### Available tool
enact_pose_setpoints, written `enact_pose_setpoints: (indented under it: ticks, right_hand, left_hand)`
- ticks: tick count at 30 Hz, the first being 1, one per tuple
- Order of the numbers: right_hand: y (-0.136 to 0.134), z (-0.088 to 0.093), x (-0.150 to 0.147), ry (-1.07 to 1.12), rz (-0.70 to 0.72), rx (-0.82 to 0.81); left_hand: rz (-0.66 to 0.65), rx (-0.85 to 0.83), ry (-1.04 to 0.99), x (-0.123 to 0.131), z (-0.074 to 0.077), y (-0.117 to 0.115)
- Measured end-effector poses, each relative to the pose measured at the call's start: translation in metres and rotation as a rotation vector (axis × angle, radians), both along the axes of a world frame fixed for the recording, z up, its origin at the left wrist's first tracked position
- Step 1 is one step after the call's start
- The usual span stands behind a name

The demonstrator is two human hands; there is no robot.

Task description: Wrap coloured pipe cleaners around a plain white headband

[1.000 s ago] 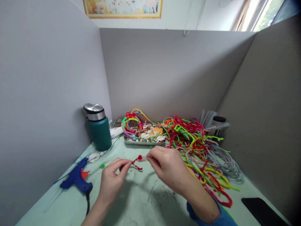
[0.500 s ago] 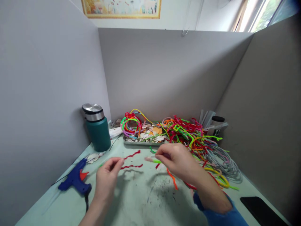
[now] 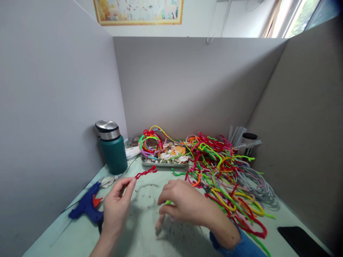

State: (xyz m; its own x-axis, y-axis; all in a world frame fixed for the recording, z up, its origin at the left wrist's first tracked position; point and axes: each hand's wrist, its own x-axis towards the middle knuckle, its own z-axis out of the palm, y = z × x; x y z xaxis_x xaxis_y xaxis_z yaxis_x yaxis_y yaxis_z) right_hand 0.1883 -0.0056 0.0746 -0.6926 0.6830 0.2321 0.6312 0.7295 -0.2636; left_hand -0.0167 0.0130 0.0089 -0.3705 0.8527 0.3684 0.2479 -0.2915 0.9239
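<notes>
My left hand (image 3: 118, 203) is closed, with thumb and fingertips pinching a red pipe cleaner (image 3: 146, 172). Its wavy end points right and slightly up, above the table. My right hand (image 3: 182, 201) hovers lower over the middle of the table, its fingers bent. A bit of a green pipe cleaner (image 3: 168, 202) shows between its fingers and thumb. Below the thumb is a blurred pale pink piece that I cannot make out clearly. To the right of my right hand spreads a tangled pile of colourful pipe cleaners (image 3: 211, 153).
A tray (image 3: 166, 165) of small flat pieces and coiled pipe cleaners stands at the back. At left are a teal bottle (image 3: 114, 153) and a blue glue gun (image 3: 87, 203). A black phone (image 3: 300, 239) lies at front right; a black-lidded jar (image 3: 248, 142) is behind the pile.
My right hand has moved left and down, nearer the table. At my left hand, two separate red ends showed before; now one wavy strand shows, angled up.
</notes>
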Motion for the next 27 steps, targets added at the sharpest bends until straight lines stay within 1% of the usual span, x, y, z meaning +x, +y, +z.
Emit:
enact_pose_setpoints:
  ticks: [3, 4, 5, 7, 9, 13, 16, 18, 21, 24, 26, 27]
  right_hand:
    - [0.006, 0.001, 0.008, 0.187, -0.229, 0.072]
    - [0.008, 0.002, 0.010, 0.240, -0.284, 0.108]
    - [0.009, 0.003, 0.011, 0.275, -0.310, 0.141]
    - [0.011, 0.002, 0.009, 0.283, -0.302, 0.185]
    - [0.013, 0.000, 0.007, 0.244, -0.291, 0.207]
    - [0.017, -0.007, 0.006, 0.158, -0.324, 0.225]
    - [0.020, -0.010, 0.009, 0.145, -0.267, 0.170]
    - [0.021, -0.010, 0.011, 0.193, -0.231, 0.124]
    - [0.021, -0.006, 0.012, 0.385, -0.212, 0.038]
    - [0.020, -0.001, 0.013, 0.624, -0.247, -0.138]
    - [0.020, 0.001, 0.014, 0.712, -0.280, -0.253]
    - [0.020, 0.001, 0.015, 0.724, -0.284, -0.299]
  left_hand:
    - [-0.014, 0.106, 0.163, 0.000, 0.001, -0.003]
    - [-0.024, 0.146, 0.216, 0.002, 0.002, -0.005]
    - [-0.034, 0.183, 0.264, 0.004, 0.004, -0.006]
    - [-0.047, 0.227, 0.334, 0.008, 0.007, -0.009]
    - [-0.060, 0.250, 0.377, 0.012, 0.009, -0.011]
    - [-0.090, 0.293, 0.416, 0.013, 0.007, -0.011]
    - [-0.106, 0.297, 0.424, 0.012, 0.005, -0.011]
    - [-0.111, 0.295, 0.430, 0.012, 0.004, -0.011]
    - [-0.142, 0.284, 0.444, 0.015, 0.004, -0.011]
    - [-0.232, 0.291, 0.494, 0.019, 0.005, -0.012]
    - [-0.264, 0.329, 0.540, 0.020, 0.006, -0.013]
    - [-0.258, 0.349, 0.563, 0.021, 0.006, -0.013]
